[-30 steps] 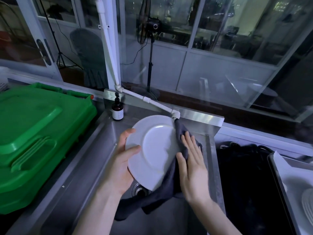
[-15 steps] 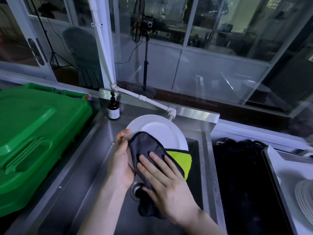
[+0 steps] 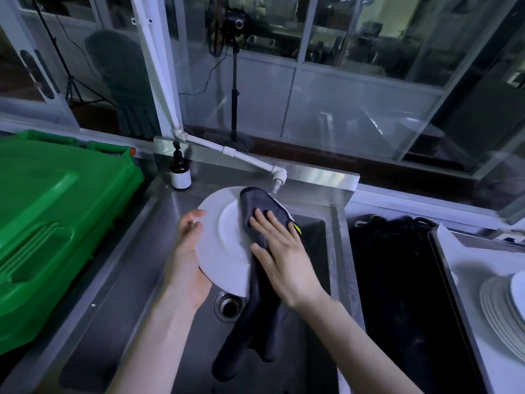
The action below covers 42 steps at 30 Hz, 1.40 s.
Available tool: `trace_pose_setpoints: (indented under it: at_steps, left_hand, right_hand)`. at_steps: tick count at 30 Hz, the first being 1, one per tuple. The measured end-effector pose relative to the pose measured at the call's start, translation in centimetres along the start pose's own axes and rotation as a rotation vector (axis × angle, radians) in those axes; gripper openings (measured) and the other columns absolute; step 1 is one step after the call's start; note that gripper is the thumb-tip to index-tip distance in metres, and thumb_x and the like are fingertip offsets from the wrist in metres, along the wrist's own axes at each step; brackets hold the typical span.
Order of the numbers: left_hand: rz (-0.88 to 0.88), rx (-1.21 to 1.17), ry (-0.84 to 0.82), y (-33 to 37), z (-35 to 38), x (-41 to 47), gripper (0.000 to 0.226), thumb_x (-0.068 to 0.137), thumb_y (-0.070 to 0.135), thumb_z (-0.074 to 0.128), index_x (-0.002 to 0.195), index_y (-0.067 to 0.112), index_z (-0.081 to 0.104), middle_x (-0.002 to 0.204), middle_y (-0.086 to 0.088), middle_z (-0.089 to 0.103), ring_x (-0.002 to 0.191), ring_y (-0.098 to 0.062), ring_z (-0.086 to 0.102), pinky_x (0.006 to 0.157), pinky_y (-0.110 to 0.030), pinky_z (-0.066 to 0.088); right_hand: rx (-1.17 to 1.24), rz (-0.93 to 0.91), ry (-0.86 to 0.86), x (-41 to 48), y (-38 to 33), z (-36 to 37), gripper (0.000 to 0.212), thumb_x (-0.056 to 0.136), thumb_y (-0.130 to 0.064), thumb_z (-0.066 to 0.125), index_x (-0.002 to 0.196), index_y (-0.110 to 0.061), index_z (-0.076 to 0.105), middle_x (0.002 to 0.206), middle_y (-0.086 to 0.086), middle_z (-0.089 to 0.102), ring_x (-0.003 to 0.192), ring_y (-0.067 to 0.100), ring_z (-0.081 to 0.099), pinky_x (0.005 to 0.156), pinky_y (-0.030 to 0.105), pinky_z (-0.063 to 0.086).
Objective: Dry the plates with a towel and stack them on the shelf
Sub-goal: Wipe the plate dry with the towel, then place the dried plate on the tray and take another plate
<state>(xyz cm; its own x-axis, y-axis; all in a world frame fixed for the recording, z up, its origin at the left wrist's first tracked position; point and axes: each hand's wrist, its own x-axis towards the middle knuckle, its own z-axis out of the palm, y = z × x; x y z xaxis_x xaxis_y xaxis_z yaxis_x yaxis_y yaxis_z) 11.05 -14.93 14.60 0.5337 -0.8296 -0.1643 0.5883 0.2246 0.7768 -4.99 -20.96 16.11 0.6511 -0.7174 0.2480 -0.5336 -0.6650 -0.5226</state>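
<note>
A white plate [image 3: 224,243] is held tilted above the steel sink [image 3: 159,280]. My left hand [image 3: 189,251] grips its left rim, thumb on the front face. A dark grey towel [image 3: 257,280] with a yellow-green inner side lies over the plate's right half and hangs down into the basin. My right hand [image 3: 279,248] presses the towel flat against the plate with straight, spread fingers. A stack of white plates [image 3: 504,311] sits on a tray at the far right edge.
A green plastic bin lid [image 3: 54,223] fills the left side. A brown pump bottle [image 3: 179,172] stands at the sink's back left corner. The white tap pipe [image 3: 250,160] ends just above the plate. A black basin [image 3: 397,294] lies right of the sink.
My right hand has swept the towel from the plate's lower left to its right half and upper rim. More of the plate's face shows now. My left hand keeps its hold.
</note>
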Motion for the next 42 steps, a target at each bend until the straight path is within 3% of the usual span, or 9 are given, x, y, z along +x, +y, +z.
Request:
trace_pose_setpoints:
  at_steps: [3, 14, 20, 24, 27, 32, 35, 38, 42]
  left_hand:
    - [-0.011, -0.041, 0.053, -1.0, -0.2, 0.4, 0.027, 0.104, 0.013, 0.042, 0.094, 0.029, 0.062, 0.116, -0.001, 0.067, 0.115, -0.025, 0.062, 0.099, -0.043, 0.05]
    - [-0.061, 0.057, 0.109, -2.9, -3.5, 1.2, 0.027, 0.097, 0.019, 0.052, 0.081, 0.036, 0.065, 0.107, 0.013, 0.071, 0.088, -0.013, 0.071, 0.065, -0.029, 0.054]
    - [-0.07, 0.045, 0.123, -3.2, -4.4, 1.3, 0.026, 0.098, 0.014, 0.05, 0.085, 0.033, 0.06, 0.113, 0.01, 0.07, 0.093, -0.016, 0.071, 0.063, -0.029, 0.057]
    - [-0.153, -0.042, 0.119, -3.2, -3.4, 1.1, 0.028, 0.1, 0.014, 0.052, 0.081, 0.032, 0.061, 0.1, 0.009, 0.075, 0.085, -0.014, 0.074, 0.061, -0.028, 0.058]
    - [-0.223, -0.109, 0.122, -2.8, -2.4, 1.1, 0.026, 0.1, 0.019, 0.054, 0.078, 0.03, 0.061, 0.092, 0.008, 0.076, 0.082, -0.014, 0.073, 0.063, -0.031, 0.06]
    - [-0.373, 0.307, -0.013, -2.5, -0.4, 2.3, 0.027, 0.102, 0.053, 0.041, 0.114, 0.03, 0.048, 0.104, -0.011, 0.076, 0.096, -0.025, 0.074, 0.075, -0.043, 0.059]
    - [-0.351, 0.6, -0.128, -2.5, 1.4, 3.2, 0.035, 0.099, 0.064, 0.039, 0.117, 0.034, 0.043, 0.098, -0.01, 0.078, 0.088, -0.022, 0.075, 0.084, -0.041, 0.055]
    - [-0.152, 0.865, -0.192, -2.7, 2.0, 4.1, 0.019, 0.092, 0.053, 0.061, 0.099, 0.038, 0.053, 0.082, -0.008, 0.073, 0.059, -0.015, 0.066, 0.072, -0.033, 0.054]
    - [0.024, 1.08, -0.222, -3.9, 3.5, 3.9, 0.025, 0.086, 0.027, 0.077, 0.093, 0.047, 0.065, 0.085, 0.004, 0.063, 0.073, -0.008, 0.062, 0.067, -0.025, 0.049]
  right_hand:
    - [-0.04, -0.146, -0.079, -1.4, -1.3, 1.1, 0.049, 0.102, -0.036, 0.039, 0.15, -0.025, 0.036, 0.159, -0.014, 0.022, 0.149, 0.002, 0.01, 0.122, 0.03, 0.004]
    - [-0.099, 0.058, 0.025, -7.4, 4.8, 2.0, 0.049, 0.096, -0.021, 0.059, 0.143, -0.015, 0.048, 0.152, -0.005, 0.04, 0.14, 0.013, 0.04, 0.113, 0.04, 0.035]
    - [-0.152, 0.066, 0.073, -6.8, 5.1, 3.7, 0.082, 0.07, -0.007, 0.078, 0.145, -0.018, 0.046, 0.151, 0.005, 0.043, 0.135, 0.024, 0.047, 0.108, 0.043, 0.043]
    - [-0.214, -0.029, 0.297, -5.7, 4.5, 4.3, 0.045, 0.083, -0.005, 0.063, 0.128, -0.014, 0.065, 0.133, 0.009, 0.061, 0.119, 0.032, 0.059, 0.088, 0.041, 0.057]
    - [-0.217, -0.032, 0.365, -5.3, 4.6, 3.4, 0.046, 0.086, 0.0, 0.054, 0.128, -0.015, 0.064, 0.129, 0.005, 0.065, 0.116, 0.025, 0.063, 0.082, 0.038, 0.059]
    - [-0.228, 0.089, 0.361, -4.0, 4.8, 0.1, 0.03, 0.089, -0.012, 0.057, 0.114, -0.023, 0.07, 0.098, -0.004, 0.075, 0.078, 0.015, 0.069, 0.057, 0.023, 0.048]
    - [-0.11, 0.353, 0.225, -4.2, 6.4, -2.0, 0.02, 0.094, -0.024, 0.062, 0.113, -0.027, 0.068, 0.082, 0.002, 0.073, 0.07, 0.023, 0.064, 0.062, 0.032, 0.052]
    - [0.202, 0.582, 0.157, -5.2, 8.3, -4.6, 0.007, 0.092, -0.021, 0.063, 0.094, -0.019, 0.07, 0.074, 0.005, 0.067, 0.062, 0.027, 0.066, 0.052, 0.044, 0.057]
    - [0.697, 0.744, 0.267, -7.9, 9.7, -7.9, 0.013, 0.09, -0.012, 0.066, 0.082, -0.02, 0.072, 0.066, 0.002, 0.067, 0.051, 0.017, 0.063, 0.043, 0.03, 0.053]
